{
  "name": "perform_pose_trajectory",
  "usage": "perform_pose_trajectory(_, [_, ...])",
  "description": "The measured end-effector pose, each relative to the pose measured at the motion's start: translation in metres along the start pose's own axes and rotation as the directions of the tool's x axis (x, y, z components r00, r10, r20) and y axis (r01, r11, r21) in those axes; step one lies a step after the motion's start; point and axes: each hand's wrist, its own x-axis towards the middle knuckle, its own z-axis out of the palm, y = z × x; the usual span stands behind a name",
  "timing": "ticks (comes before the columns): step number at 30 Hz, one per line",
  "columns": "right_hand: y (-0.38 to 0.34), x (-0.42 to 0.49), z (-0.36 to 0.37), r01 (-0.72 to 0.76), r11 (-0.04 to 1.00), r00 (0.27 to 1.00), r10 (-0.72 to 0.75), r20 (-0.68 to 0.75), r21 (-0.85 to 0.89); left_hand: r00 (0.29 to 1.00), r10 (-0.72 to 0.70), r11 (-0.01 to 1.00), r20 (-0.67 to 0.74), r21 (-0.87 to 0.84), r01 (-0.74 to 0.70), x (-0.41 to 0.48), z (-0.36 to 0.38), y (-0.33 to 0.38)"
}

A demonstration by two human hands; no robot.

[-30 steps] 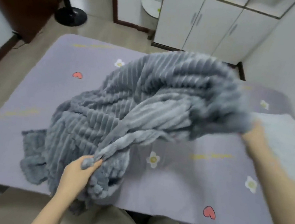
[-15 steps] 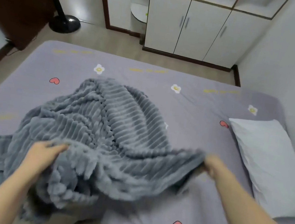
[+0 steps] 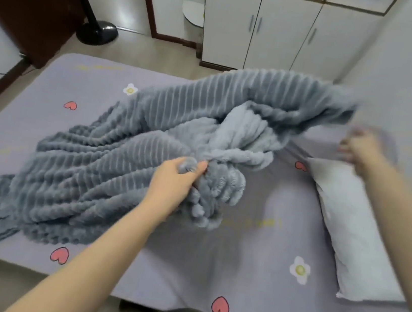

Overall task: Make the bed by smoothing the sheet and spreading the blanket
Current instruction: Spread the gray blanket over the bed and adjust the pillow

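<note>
blanket (image 3: 123, 170), grey and ribbed, lay bunched on the lilac sheet (image 3: 250, 267), its long axis running diagonally from a low corner by the near left edge of the bed up to a lifted, blurred end at the far right. the left hand (image 3: 171, 185) had fingers and thumb curled round a thick fold about midway along the near side, so most of the cloth lay to that hand's left and beyond it. the right hand (image 3: 359, 149) hung over the far end of the pillow (image 3: 353, 229), just beside and below the lifted end; blur hid its fingers, and whether they pinched cloth or were free could not be told. in my judgement the right hand was nearer the raised end, and spreading would call for drawing that end toward the pillow while the left hand pulled the near edge out.
</note>
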Motion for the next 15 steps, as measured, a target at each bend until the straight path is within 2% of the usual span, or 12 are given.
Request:
perform_pose_trajectory(2, [0.033, -0.044, 0.017, -0.081, 0.997, 0.954, 0.077, 0.289, 0.003, 1.0, 0.012, 0.981, -0.021, 0.191, -0.008, -0.006, 0.022, -0.004])
perform_pose_trajectory(3, [0.053, -0.077, 0.03, -0.153, 0.986, 0.885, 0.167, 0.435, -0.067, 1.0, 0.027, 0.972, -0.016, 0.235, -0.022, -0.01, 0.031, -0.006])
perform_pose_trajectory(4, [0.076, -0.111, 0.045, -0.164, 0.976, 0.807, 0.218, 0.549, -0.146, 0.999, 0.043, 0.974, 0.016, 0.224, -0.046, -0.014, 0.039, -0.007])
perform_pose_trajectory(6, [0.113, -0.174, 0.071, -0.153, 0.97, 0.69, 0.241, 0.682, -0.188, 0.995, 0.045, 0.983, 0.094, 0.171, -0.061, -0.021, 0.051, -0.011])
perform_pose_trajectory(7, [0.125, -0.198, 0.082, -0.187, 0.97, 0.633, 0.241, 0.736, -0.157, 0.991, 0.034, 0.982, 0.127, 0.181, -0.057, -0.025, 0.055, -0.014])
perform_pose_trajectory(10, [0.143, -0.249, 0.107, -0.34, 0.94, 0.527, 0.155, 0.835, 0.04, 0.974, -0.005, 0.978, 0.227, 0.206, -0.043, -0.037, 0.065, -0.026])
perform_pose_trajectory(12, [0.149, -0.268, 0.119, -0.482, 0.84, 0.558, 0.077, 0.826, 0.248, 0.957, -0.026, 0.979, 0.289, 0.2, -0.034, -0.052, 0.068, -0.033])
perform_pose_trajectory(15, [0.146, -0.283, 0.132, -0.703, 0.541, 0.595, 0.091, 0.799, 0.462, 0.918, -0.022, 0.997, 0.397, 0.07, -0.007, -0.08, 0.067, -0.043])
